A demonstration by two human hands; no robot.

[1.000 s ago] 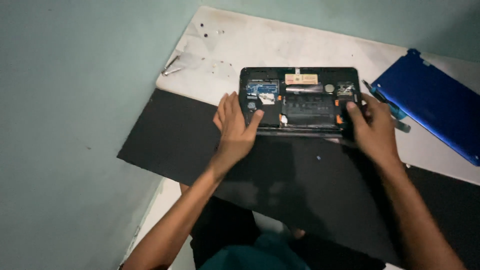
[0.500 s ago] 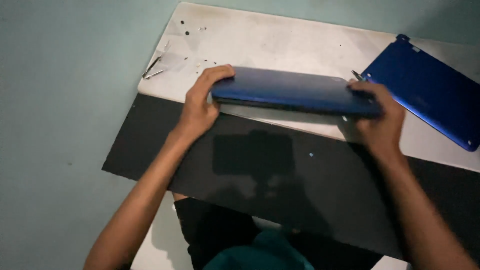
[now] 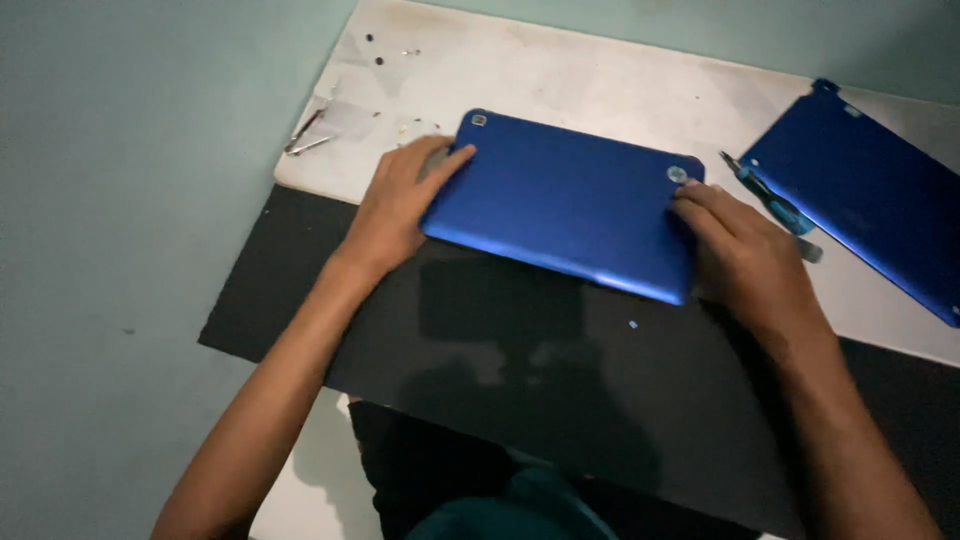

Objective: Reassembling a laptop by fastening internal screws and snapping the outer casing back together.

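Note:
A small blue laptop (image 3: 565, 200) lies flat with its shiny blue shell facing up, half on the white board (image 3: 560, 75) and half on the black mat (image 3: 500, 350). My left hand (image 3: 395, 205) grips its left edge, thumb on top. Over at the right edge, my right hand (image 3: 745, 260) holds the corner with fingers laid on the shell.
A second blue cover panel (image 3: 870, 195) lies at the right on the white board. A blue-handled screwdriver (image 3: 770, 205) rests between it and the laptop. Tweezers (image 3: 305, 135) and small screws (image 3: 385, 50) lie at the board's far left corner.
The laptop lay with its open underside and circuitry up; both hands lifted it on edge and turned it over, and it now lies blue shell up.

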